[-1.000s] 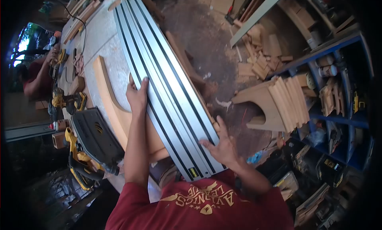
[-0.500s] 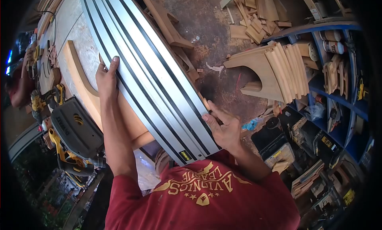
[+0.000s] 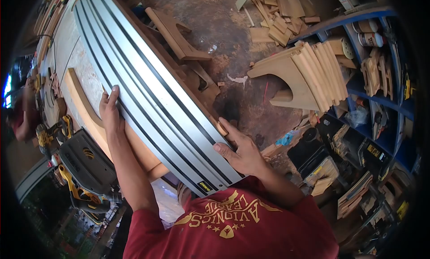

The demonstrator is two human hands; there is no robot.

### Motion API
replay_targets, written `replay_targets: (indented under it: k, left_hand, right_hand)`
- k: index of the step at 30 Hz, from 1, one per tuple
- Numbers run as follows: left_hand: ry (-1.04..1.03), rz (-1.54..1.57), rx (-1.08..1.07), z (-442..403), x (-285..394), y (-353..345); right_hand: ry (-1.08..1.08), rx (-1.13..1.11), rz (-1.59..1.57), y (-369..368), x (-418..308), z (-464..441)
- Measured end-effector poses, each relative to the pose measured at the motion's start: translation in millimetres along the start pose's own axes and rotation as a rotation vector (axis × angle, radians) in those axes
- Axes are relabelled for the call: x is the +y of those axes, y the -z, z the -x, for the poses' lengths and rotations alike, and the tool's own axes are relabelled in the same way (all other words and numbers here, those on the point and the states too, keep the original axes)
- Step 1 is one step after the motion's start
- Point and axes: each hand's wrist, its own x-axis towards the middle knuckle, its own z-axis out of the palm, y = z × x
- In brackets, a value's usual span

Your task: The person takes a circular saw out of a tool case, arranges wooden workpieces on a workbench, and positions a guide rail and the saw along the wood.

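Note:
A long silver guide rail (image 3: 152,86) with black strips and a yellow DeWalt label runs diagonally across the bench, its near end at my shirt. My left hand (image 3: 112,113) grips the rail's left edge, thumb on top; a thin pointed pale tip pokes out by the fingers, too small to name. At the opposite edge, near the close end, my right hand (image 3: 242,151) has its thumb on the rail and its fingers against the wood edge alongside. A curved wooden piece (image 3: 85,104) lies left of the rail, partly behind my left forearm.
A black DeWalt case (image 3: 85,160) and yellow cordless drills (image 3: 47,138) stand at left. To the right are stacked arched wooden pieces (image 3: 291,77), wood offcuts (image 3: 282,26) on the floor, an open black toolbox (image 3: 309,147) and a blue shelf (image 3: 358,98). Another person's arm (image 3: 27,122) shows far left.
The view has turned slightly, so the rail, the curved piece and my left hand appear lower and further left. My right thumb has spread away from the index finger over the rail.

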Motion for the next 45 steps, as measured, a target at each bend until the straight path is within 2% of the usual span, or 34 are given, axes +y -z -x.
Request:
replay_targets:
  k: [2,8,12,15,19,25,28,30,31,33,34,36,40,45]
  left_hand:
    - [0.002,0.016,-0.021,-2.5,-3.6,2.7]
    - [0.01,-0.012,0.081,4.1,3.2,-5.7]
    - [-0.002,0.001,0.009,4.3,4.0,-2.8]
    - [-0.012,0.07,-0.04,4.3,2.7,-2.0]
    - [-0.007,0.095,-0.064,5.4,6.1,-4.3]
    - [0.02,-0.014,0.067,3.3,17.6,-17.1]
    - [0.04,-0.071,0.106,6.1,28.6,-27.7]
    - [0.07,-0.173,0.163,11.7,35.9,-33.6]
    - [0.004,-0.181,0.12,2.0,21.9,-21.2]
    - [0.04,-0.288,0.22,4.0,20.8,-20.0]
    - [0.072,-0.194,0.124,-1.1,16.8,-14.0]
    - [0.03,-0.094,0.117,5.9,22.5,-25.4]
    - [0.05,-0.162,0.176,9.3,22.1,-25.7]
    - [0.041,-0.152,0.174,5.2,20.1,-25.0]
  right_hand:
    - [-0.116,-0.116,-0.063,5.2,-4.1,-1.8]
    - [-0.138,-0.121,-0.054,6.2,-7.3,-1.2]
    - [0.119,0.022,0.055,-2.6,2.4,1.5]
    - [0.072,-0.032,0.081,0.8,-2.0,2.3]
    - [0.15,-0.055,0.011,-0.1,2.0,-1.2]
    - [0.16,-0.043,-0.029,0.2,-2.5,-3.3]
    - [-0.005,-0.091,-0.068,3.6,-10.1,-4.8]
    - [0.083,-0.051,-0.036,1.4,-7.5,-7.0]
    - [0.106,-0.038,-0.019,0.0,-4.9,-5.8]
    - [0.114,0.01,-0.063,-7.4,-3.3,-3.3]
    - [0.111,0.0,-0.032,-5.6,-2.5,-7.8]
    - [0.081,-0.04,0.011,-1.7,-0.6,-2.3]
    - [0.094,0.06,0.005,-6.8,5.8,-0.7]
    - [0.038,0.025,0.066,-3.1,-1.3,3.1]
